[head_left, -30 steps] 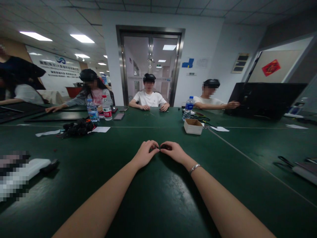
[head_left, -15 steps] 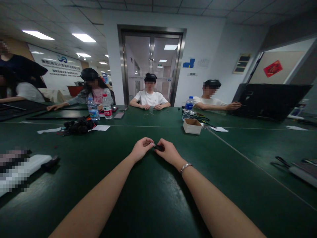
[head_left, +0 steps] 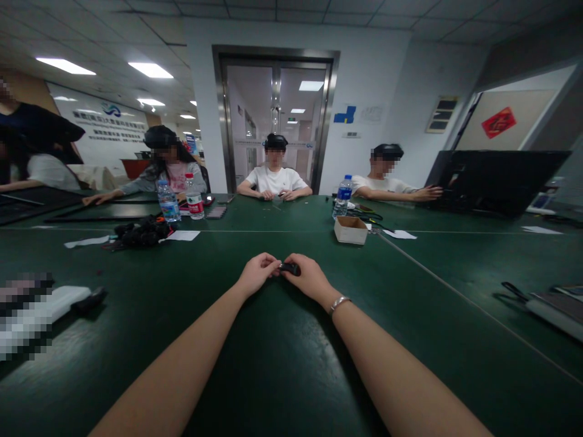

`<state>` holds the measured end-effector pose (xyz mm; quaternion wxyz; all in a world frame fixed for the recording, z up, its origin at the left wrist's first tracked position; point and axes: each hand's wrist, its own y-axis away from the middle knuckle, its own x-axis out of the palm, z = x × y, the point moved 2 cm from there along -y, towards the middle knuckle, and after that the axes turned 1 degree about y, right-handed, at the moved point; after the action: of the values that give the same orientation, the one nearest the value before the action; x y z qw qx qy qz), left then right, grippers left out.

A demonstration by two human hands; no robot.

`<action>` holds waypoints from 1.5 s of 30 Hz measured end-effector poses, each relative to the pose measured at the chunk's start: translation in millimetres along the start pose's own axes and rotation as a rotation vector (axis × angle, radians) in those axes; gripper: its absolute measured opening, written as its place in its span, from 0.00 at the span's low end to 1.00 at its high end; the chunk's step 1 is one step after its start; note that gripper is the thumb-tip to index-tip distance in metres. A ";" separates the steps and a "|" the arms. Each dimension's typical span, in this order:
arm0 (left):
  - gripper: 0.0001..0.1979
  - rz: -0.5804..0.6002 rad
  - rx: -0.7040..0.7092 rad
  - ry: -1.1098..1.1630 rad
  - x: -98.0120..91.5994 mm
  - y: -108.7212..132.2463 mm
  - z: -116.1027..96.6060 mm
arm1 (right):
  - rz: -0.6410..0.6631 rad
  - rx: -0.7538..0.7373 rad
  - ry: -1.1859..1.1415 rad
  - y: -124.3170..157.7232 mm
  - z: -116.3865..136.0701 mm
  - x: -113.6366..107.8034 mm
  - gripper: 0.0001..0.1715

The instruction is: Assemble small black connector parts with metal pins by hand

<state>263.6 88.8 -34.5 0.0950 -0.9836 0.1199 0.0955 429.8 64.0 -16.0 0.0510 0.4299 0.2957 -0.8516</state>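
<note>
Above the green table (head_left: 255,364), my two hands meet in the middle of the view. My right hand (head_left: 306,274) is closed around a small black object (head_left: 288,267), short and narrow, whose exact kind is too small to make out. My left hand (head_left: 257,272) pinches at the object's left end, where a bit of shiny metal shows between the fingertips. The fingers hide part of that end.
Ahead on the right stand an open cardboard box (head_left: 350,230) and a water bottle (head_left: 342,197). Two bottles (head_left: 195,197) and a black cable bundle (head_left: 143,232) are at left. Co-workers sit across; one person's hand touches a large black screen (head_left: 496,182).
My fingertips have drawn closer together over the black object, and less of its metal end shows. The whole view has shifted slightly.
</note>
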 end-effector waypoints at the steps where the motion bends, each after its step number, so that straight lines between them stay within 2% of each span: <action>1: 0.14 -0.010 -0.004 -0.035 0.2 0.5 -0.6 | -0.004 -0.007 0.014 0.0 0.9 -0.5 0.09; 11: 0.28 -0.115 0.043 -0.525 -4.5 6.4 -5.4 | 0.036 -0.078 0.201 3.2 14.1 -2.6 0.11; 23: 0.31 -0.101 0.024 -0.602 -3.5 7.6 -10.6 | 0.047 -0.111 0.231 3.6 15.6 -2.7 0.13; 32: 0.25 -0.084 0.053 -0.521 -3.9 11.8 -11.2 | 0.039 -0.091 0.216 3.4 13.1 -4.3 0.12; 40: 0.08 -0.023 0.213 -0.192 -2.5 5.5 -5.2 | 0.055 -0.052 0.199 2.5 7.1 -4.8 0.13; 45: 0.10 0.020 0.194 -0.094 -2.8 2.8 -1.9 | 0.058 -0.056 0.199 1.5 6.4 -3.4 0.13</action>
<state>260.5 86.3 -32.5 0.1945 -0.9630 0.1337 0.1303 428.0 58.8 -11.1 0.0580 0.5191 0.3104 -0.7942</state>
